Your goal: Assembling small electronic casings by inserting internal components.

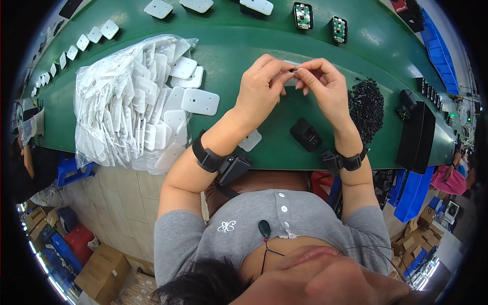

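Two hands up over the middle of the green worktop [229, 46], both pinched on one tiny dark part [295, 69] held between them, clear of the surface.

Left to right:
- Far left edge: row of small white plates [76, 43] running along the edge.
- Left side: clear plastic bag [101, 112], open, stuffed with white flat plates; loose white plates [200, 101] spilled out of its mouth toward the middle.
- My left hand [262, 84]: thumb and forefinger closed on the left end of the tiny part. Black wrist strap with sensor box [223, 163] on that arm.
- One white plate [250, 140] at the near edge, under my left forearm.
- Black housing [305, 134] on the worktop below my hands, not touched.
- My right hand [325, 84]: fingertips closed on the other end of the same part.
- Right side: heap of small black parts [367, 104], loose, no bin.
- Far edge: white plates and two open units with green boards [303, 15].
- Right edge: black box [417, 137].

Looks like I'm orienting or seating the small part by fingertip. I can't tell its exact shape, too small. Next move likely needs a firm pinch and careful alignment.
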A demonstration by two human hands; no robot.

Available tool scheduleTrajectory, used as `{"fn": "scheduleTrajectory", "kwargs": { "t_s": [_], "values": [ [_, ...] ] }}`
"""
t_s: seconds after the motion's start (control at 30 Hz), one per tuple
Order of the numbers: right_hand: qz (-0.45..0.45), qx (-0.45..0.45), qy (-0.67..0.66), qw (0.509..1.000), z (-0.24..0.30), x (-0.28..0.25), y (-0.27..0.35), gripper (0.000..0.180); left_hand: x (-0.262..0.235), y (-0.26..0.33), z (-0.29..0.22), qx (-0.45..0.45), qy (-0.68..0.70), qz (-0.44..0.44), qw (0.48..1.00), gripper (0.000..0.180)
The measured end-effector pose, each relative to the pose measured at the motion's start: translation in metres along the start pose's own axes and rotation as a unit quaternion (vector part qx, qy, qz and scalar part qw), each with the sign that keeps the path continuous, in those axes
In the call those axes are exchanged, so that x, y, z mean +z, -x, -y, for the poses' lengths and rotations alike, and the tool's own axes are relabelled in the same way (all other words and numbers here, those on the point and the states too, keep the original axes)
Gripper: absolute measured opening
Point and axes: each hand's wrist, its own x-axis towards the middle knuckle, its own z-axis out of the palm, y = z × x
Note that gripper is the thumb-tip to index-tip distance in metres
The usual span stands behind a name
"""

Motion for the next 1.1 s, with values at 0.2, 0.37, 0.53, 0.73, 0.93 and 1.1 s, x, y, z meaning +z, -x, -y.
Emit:
{"fn": "scheduleTrajectory", "kwargs": {
  "t_s": [0.2,0.37,0.53,0.73,0.93,1.1],
  "values": [
    [-0.017,-0.052,0.188,0.981,0.002,-0.006,0.003,0.010,0.004,0.002,0.000,-0.108,0.172,-0.004,0.979,0.016],
    [-0.035,-0.061,0.220,0.973,0.003,-0.004,0.002,0.011,0.004,0.001,0.010,-0.140,0.201,0.007,0.970,0.013],
    [-0.056,-0.052,0.208,0.975,-0.002,0.001,0.002,0.012,0.000,0.001,0.008,-0.162,0.188,0.041,0.968,0.014],
    [-0.046,-0.038,0.277,0.959,0.000,0.004,0.005,0.015,-0.004,0.000,0.008,-0.141,0.165,0.014,0.976,0.015],
    [-0.136,-0.281,0.364,0.877,0.004,-0.001,-0.004,0.025,-0.006,-0.001,0.006,-0.159,0.186,0.039,0.969,0.015],
    [0.011,-0.058,0.207,0.977,0.003,-0.009,-0.001,0.026,-0.005,0.000,0.006,-0.159,0.169,0.053,0.971,0.016]
  ]
}}
